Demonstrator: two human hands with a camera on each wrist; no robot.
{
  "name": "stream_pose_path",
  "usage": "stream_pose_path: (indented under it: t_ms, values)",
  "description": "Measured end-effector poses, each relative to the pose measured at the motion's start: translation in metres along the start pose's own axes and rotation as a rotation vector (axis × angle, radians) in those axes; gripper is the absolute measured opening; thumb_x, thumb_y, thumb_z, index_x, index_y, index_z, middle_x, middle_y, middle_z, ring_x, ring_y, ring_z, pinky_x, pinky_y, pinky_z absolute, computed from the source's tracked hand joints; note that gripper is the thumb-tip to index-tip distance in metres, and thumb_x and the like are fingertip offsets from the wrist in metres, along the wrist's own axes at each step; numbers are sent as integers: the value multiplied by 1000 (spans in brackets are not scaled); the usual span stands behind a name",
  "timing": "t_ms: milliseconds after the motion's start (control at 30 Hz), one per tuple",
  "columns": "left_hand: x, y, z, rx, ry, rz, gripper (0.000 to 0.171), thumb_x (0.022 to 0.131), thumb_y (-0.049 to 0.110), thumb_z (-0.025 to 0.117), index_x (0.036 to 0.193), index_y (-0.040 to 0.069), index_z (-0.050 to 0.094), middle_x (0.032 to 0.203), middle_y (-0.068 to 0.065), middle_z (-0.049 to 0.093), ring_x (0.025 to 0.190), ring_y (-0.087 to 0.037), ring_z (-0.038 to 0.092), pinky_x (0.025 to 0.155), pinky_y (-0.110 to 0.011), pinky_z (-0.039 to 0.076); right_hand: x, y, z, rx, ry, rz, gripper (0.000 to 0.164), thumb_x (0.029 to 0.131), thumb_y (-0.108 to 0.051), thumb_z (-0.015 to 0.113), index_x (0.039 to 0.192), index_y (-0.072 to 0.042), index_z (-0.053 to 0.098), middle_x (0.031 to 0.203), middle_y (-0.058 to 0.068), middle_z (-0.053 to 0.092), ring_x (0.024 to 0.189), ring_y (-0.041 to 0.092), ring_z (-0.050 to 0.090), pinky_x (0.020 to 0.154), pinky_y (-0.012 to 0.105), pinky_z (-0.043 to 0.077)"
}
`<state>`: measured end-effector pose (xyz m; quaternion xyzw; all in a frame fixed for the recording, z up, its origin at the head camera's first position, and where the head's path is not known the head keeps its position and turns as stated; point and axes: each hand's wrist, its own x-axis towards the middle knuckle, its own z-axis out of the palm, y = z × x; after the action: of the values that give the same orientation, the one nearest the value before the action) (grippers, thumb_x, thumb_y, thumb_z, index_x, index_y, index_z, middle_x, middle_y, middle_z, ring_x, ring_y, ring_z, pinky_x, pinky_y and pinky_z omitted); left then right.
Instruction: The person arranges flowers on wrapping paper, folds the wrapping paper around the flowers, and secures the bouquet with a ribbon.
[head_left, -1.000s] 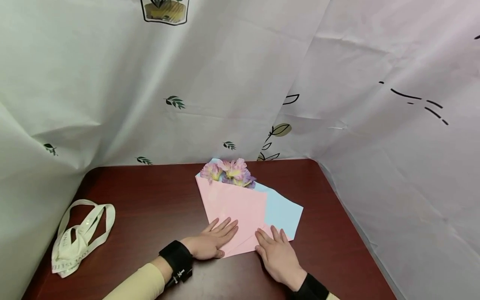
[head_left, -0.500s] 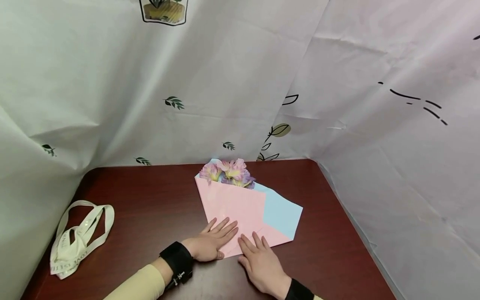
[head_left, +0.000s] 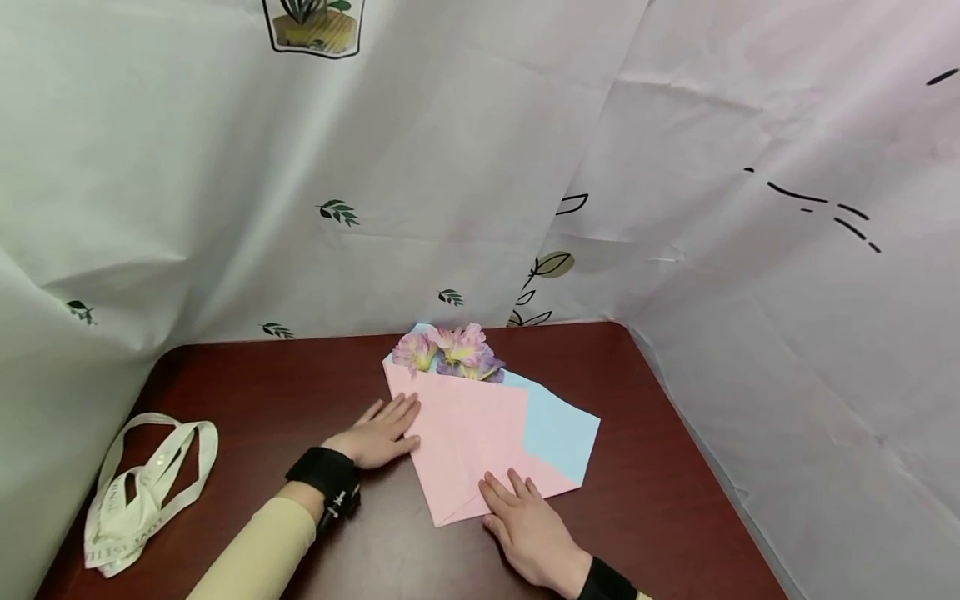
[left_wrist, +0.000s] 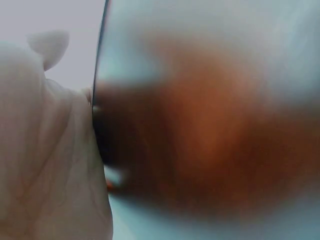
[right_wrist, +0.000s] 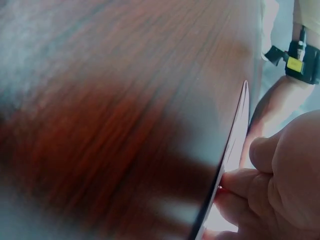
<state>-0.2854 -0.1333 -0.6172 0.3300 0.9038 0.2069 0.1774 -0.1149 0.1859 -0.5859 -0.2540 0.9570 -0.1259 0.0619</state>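
A folded sheet of paper, pink (head_left: 468, 425) on one face and light blue (head_left: 558, 429) on the other, lies on the brown table. Pink and purple flowers (head_left: 457, 350) show above its top fold; anything below them is hidden by the paper. My left hand (head_left: 380, 433) rests with spread fingers on the paper's left edge. At the lower edge, my right hand (head_left: 528, 529) lies with its extended fingers on the pink fold. The right wrist view catches the paper's thin folded edge (right_wrist: 239, 130) beside that hand. In the left wrist view the palm (left_wrist: 55, 150) fills one side.
A cream fabric strap (head_left: 153, 492) with printed letters lies bunched at the table's left. The dark red-brown table (head_left: 285, 383) extends around the paper. White patterned cloth (head_left: 420, 167) hangs behind and along the right side.
My left hand has slid up and left from the paper's lower part to its left edge. The right hand has shifted left along the lower fold, then stayed there. The paper keeps its folded shape.
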Motion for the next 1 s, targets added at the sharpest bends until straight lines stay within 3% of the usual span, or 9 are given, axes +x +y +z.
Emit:
stream_pose_path:
  t_ms: [133,267,433,633,767,867,933,1000]
  values:
    - [4,-20,-14,5,26,-99,84,112,62,36,171,5,17,179,-13,9,164,-36,4,126,-65,0,1,1,-1,20,-13,12,51,117,-36,43,158,-8,54,162,10,50,151,45,42,116,65,37]
    - [3,-29,-29,-5,37,-157,85,112,63,33,171,5,17,179,-15,10,164,-38,3,124,-69,-5,1,-1,-4,12,-35,14,50,116,-35,44,158,-9,54,163,9,50,151,45,42,116,64,37]
    - [-1,-28,-47,-25,47,-187,81,113,59,35,170,3,21,178,-17,14,164,-41,2,122,-72,-7,0,-3,-5,-26,-21,-8,49,116,-35,44,157,-10,56,161,8,52,149,44,45,115,63,40]
    - [3,-19,-56,39,63,-235,77,114,51,39,169,-1,23,176,-21,17,163,-44,6,123,-73,-3,2,-4,-7,-31,-26,7,48,116,-34,46,157,-11,56,161,8,52,149,44,46,114,64,40]
    - [3,-11,-39,94,142,-223,89,111,58,45,166,-8,23,175,-27,15,162,-46,6,124,-70,-3,3,-6,-9,-42,-30,6,48,116,-34,46,156,-10,57,160,8,54,148,44,47,114,64,41]
    - [-2,10,-12,159,237,-163,94,107,58,53,164,-11,25,175,-29,13,162,-47,7,125,-68,-3,4,-8,-10,-42,-28,18,48,116,-34,46,154,-10,59,159,9,55,148,44,47,115,65,39]
    - [-9,32,9,234,266,-78,92,106,56,56,165,-8,26,176,-25,14,162,-44,9,126,-67,1,4,-9,-9,-48,-16,26,47,115,-33,47,153,-9,60,158,10,56,149,44,45,116,66,36]
    - [-17,58,27,313,266,60,88,106,55,57,166,-2,30,176,-20,19,162,-41,17,126,-66,9,5,-10,-8,-69,-1,31,46,115,-33,49,151,-8,62,156,10,58,151,44,43,117,67,33]
